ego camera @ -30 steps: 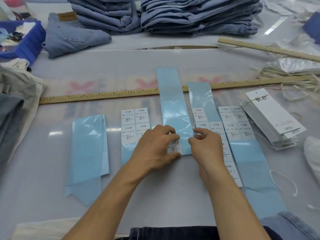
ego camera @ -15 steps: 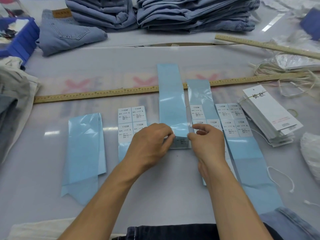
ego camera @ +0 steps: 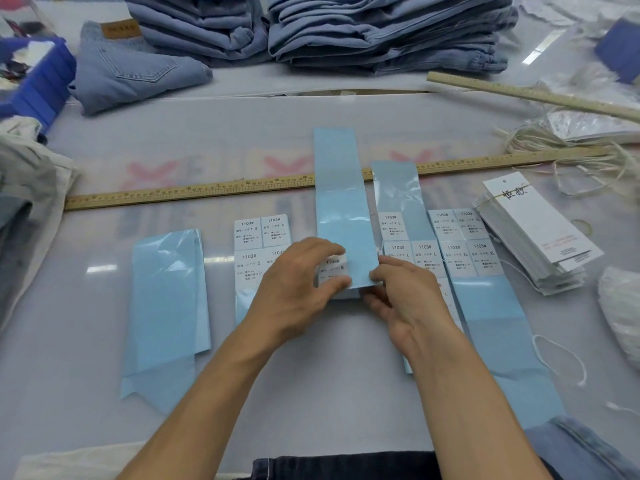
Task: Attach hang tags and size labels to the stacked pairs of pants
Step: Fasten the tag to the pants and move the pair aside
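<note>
Label (ego camera: 333, 270) (size M) pinched by my left hand (ego camera: 298, 289); right hand (ego camera: 403, 294) pinches near end of blue backing strip (ego camera: 344, 216). Advice: peel slowly, backing held flat, avoid creasing label.

Operator's body as I see it from the head camera. Both forearms are bare to the lower edge of the view, with no sleeves, watch, bracelet or gloves showing. The left hand (ego camera: 298, 285) and right hand (ego camera: 403, 296) carry no rings that I can make out; nails are short and plain. At the bottom centre, a dark denim waistband (ego camera: 346, 467) with visible stitching marks the trousers worn.
</note>
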{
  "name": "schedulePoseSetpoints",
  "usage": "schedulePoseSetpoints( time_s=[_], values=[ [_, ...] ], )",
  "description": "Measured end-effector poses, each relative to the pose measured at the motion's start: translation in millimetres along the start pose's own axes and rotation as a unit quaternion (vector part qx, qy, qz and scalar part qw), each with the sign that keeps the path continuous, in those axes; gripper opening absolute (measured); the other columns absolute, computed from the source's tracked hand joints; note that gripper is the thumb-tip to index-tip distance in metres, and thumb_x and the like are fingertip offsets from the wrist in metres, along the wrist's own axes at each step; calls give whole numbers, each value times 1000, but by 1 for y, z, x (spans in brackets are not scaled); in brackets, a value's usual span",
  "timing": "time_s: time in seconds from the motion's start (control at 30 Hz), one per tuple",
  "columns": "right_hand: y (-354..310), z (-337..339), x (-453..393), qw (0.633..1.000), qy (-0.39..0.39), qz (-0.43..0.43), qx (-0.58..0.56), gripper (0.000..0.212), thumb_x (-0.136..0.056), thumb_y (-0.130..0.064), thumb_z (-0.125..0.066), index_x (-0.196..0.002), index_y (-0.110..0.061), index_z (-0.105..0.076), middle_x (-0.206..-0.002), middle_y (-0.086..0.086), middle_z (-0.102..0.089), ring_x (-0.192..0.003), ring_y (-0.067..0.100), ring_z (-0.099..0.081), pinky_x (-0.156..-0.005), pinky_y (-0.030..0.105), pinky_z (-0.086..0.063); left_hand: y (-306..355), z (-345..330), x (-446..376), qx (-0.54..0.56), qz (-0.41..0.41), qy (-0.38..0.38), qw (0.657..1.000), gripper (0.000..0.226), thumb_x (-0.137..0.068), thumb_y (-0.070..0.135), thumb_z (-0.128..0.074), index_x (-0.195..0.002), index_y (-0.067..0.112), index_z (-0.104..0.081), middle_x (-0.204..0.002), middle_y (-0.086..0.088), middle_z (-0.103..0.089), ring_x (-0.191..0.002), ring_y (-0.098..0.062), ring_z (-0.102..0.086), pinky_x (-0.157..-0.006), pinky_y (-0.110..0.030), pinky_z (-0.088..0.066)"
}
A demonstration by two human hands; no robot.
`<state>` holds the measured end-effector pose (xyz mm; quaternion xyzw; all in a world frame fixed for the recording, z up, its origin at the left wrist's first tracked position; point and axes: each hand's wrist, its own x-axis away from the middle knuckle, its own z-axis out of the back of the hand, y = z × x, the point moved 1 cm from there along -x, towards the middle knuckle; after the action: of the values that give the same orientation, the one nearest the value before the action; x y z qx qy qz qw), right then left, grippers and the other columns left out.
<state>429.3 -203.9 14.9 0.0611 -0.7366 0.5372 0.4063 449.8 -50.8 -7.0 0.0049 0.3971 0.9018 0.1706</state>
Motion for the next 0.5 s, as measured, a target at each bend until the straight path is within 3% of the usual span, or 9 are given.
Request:
schedulePoseSetpoints(
  time_s=[0.1,0.27,0.33,0.5],
  values=[
    [1,-3,4,998,-58,-19,4,24,-91,8,-56,-89,-10,-71,-70,3,-75,-74,21,-71,-65,30,-62,4,-2,2,24,-4,-29,999,46,-85,26,-82,-128,15,-67,-122,0,-67,-113,-20,-61,-96,-43,-52],
    [1,-4,4,998,-51,-20,4,28,-94,8,-49,-88,-9,-70,-66,6,-75,-61,19,-73,-52,29,-58,4,1,0,5,-3,-12,1000,53,-81,30,-85,-127,13,-66,-122,-1,-65,-114,-21,-58,-95,-43,-52],
    [0,-4,4,999,-48,-23,-1,27,-95,6,-49,-88,-11,-69,-64,4,-74,-68,24,-72,-52,29,-58,5,2,1,5,-6,-9,1000,52,-80,30,-86,-125,12,-67,-121,-1,-64,-113,-21,-58,-94,-44,-52],
    [0,-4,5,999,-36,-28,1,27,-94,4,-48,-97,-13,-69,-81,11,-75,-73,27,-71,-54,30,-60,8,5,3,-28,-21,-3,999,46,-79,35,-86,-117,16,-68,-111,4,-62,-105,-18,-57,-84,-44,-53]
  ],
)
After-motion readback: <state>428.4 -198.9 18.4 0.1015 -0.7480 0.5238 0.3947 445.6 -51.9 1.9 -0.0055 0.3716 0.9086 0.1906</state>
